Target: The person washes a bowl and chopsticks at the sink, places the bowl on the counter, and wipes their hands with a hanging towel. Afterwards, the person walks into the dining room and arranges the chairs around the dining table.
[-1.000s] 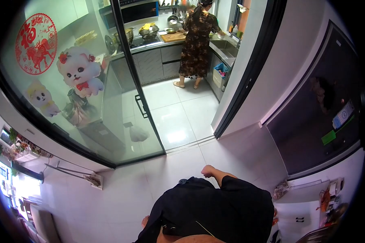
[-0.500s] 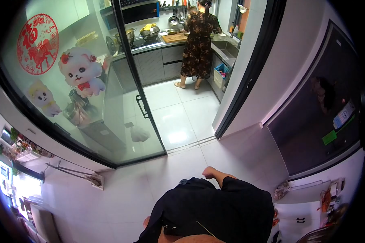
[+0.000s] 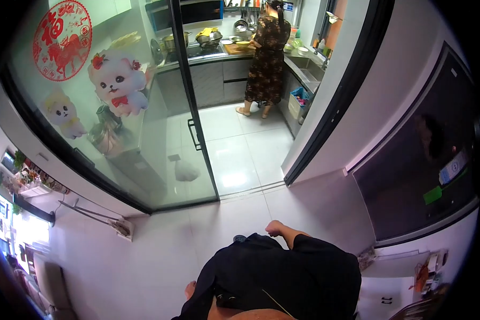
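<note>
A loose black short-sleeved top (image 3: pixel 282 277) covers the wearer's body, a thin pale cord lying across its front. The left hand (image 3: pixel 190 289) shows only as a small patch beside the left edge of the top; how far it is open and whether it holds anything, I cannot tell. The right hand (image 3: pixel 274 228) reaches out from the right sleeve above the floor, fingers seemingly curled in, with nothing visible in its hold; its inner side is hidden. The thing nearest both hands is the black top, directly beside them. Just past its front edge sits a small round blue-grey object (image 3: pixel 239 239), too small to identify.

Pale glossy floor tiles (image 3: pixel 144 266) spread around. On the right stands a low white cabinet (image 3: pixel 376 288) with 2 dark handles. Beyond, a black-framed glass door panel (image 3: pixel 162 130) bears 3 stickers: a red round cut-out (image 3: pixel 63 40), a white puppy (image 3: pixel 117 82) and a smaller pale animal (image 3: pixel 64 114). A dark door (image 3: pixel 394 176) on the right carries a green tag (image 3: pixel 432 195).

Through the opening, a person (image 3: pixel 268 58) in a long dark patterned garment faces the counter, between a brown wooden board (image 3: pixel 234 49) and a rectangular metal sink (image 3: pixel 308 68).
</note>
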A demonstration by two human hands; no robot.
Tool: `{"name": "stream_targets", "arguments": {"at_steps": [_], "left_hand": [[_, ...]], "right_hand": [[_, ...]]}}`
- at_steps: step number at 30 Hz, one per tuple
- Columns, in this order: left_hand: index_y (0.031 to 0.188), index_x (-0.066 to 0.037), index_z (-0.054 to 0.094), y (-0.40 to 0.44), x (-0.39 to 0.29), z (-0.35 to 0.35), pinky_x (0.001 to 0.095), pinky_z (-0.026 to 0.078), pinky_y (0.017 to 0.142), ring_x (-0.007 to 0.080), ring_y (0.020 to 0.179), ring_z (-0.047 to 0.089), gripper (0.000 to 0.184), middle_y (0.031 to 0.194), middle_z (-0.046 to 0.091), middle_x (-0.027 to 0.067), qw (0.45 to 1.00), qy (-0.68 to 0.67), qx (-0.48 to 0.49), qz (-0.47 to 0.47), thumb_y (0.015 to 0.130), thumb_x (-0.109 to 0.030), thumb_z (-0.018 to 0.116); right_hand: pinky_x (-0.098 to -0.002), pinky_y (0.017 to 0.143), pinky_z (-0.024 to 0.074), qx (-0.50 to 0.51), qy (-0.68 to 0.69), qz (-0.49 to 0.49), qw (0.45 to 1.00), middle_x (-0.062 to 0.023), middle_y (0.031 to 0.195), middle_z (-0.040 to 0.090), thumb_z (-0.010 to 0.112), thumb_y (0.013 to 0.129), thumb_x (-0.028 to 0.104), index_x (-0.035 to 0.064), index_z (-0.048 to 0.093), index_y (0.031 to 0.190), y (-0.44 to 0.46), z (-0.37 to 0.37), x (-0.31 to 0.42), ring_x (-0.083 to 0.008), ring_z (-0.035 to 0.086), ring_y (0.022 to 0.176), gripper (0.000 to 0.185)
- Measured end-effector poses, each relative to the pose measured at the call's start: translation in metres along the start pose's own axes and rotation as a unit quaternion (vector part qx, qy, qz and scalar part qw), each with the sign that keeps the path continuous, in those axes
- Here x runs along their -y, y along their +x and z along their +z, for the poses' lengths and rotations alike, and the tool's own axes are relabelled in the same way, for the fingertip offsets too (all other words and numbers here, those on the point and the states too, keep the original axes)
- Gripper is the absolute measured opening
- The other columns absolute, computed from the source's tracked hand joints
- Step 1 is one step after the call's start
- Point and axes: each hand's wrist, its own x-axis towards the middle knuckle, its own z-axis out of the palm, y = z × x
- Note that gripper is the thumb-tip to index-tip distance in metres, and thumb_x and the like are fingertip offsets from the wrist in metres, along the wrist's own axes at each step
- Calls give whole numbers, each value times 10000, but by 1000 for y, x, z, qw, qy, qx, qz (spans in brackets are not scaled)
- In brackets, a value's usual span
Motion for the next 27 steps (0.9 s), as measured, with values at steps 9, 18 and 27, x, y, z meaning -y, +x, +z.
{"name": "stream_targets", "arguments": {"at_steps": [9,18,27], "left_hand": [[1063,-118,638,11,17,26,384,426,896,299,1023,576,331,1018,643,125,999,-25,-38,27,876,-341,479],[1067,-123,634,14,22,30,369,427,889,281,1008,582,314,1002,645,114,997,-68,-27,38,871,-305,470],[1059,-120,631,10,14,18,391,429,887,294,1025,570,315,1020,640,116,999,-11,-21,27,858,-312,485]], "right_hand": [[-437,618,498,23,43,7,999,-135,767,648,650,705,258,85,639,742,-2,-10,-2,-329,624,738,177],[-440,615,501,-13,-30,13,999,-135,754,649,653,709,248,80,642,737,-22,-31,14,-328,627,731,171],[-438,623,508,-2,5,0,1000,-148,769,658,638,711,210,71,672,729,-20,-23,14,-334,634,728,144]]}}
